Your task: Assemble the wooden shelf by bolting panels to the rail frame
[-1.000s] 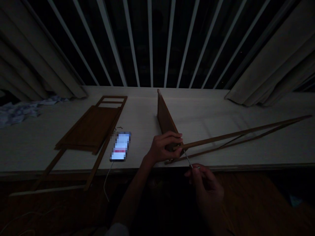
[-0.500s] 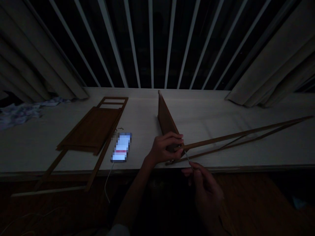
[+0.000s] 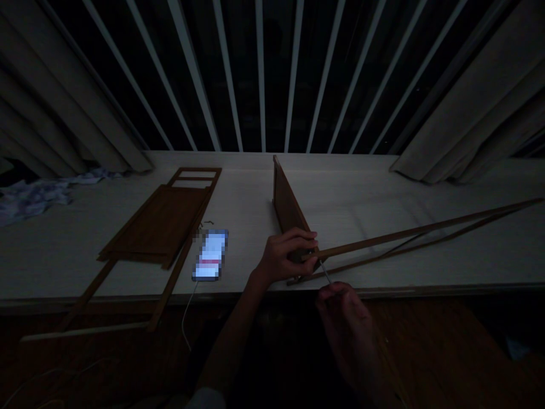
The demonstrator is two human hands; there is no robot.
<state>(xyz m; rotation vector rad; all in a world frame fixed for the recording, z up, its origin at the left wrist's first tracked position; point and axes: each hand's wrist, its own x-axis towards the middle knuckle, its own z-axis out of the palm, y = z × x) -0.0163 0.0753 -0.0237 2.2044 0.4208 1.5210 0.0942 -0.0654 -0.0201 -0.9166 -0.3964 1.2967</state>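
My left hand (image 3: 287, 257) is closed around the joint where a brown wooden panel (image 3: 290, 204) meets a long wooden leg (image 3: 383, 238). The panel stands on its edge, and the leg runs off to the right with a second bar below it. My right hand (image 3: 346, 312) is wrapped around a screwdriver, whose thin metal shaft (image 3: 325, 271) points up at the joint beside my left fingertips. Its handle is hidden in the fingers, and the tip's contact is too dark to make out.
Left on the pale ledge (image 3: 242, 227) lies another folded wooden frame (image 3: 157, 227), overhanging the front edge. A lit phone (image 3: 210, 255) with a cable lies beside it, near several small screws (image 3: 208, 223). Curtains (image 3: 472, 102) flank the barred window; crumpled cloth (image 3: 34, 196) lies far left.
My right hand has turned around the screwdriver, its fingers curling over and shifting slightly. My left hand and the wooden pieces have stayed in place.
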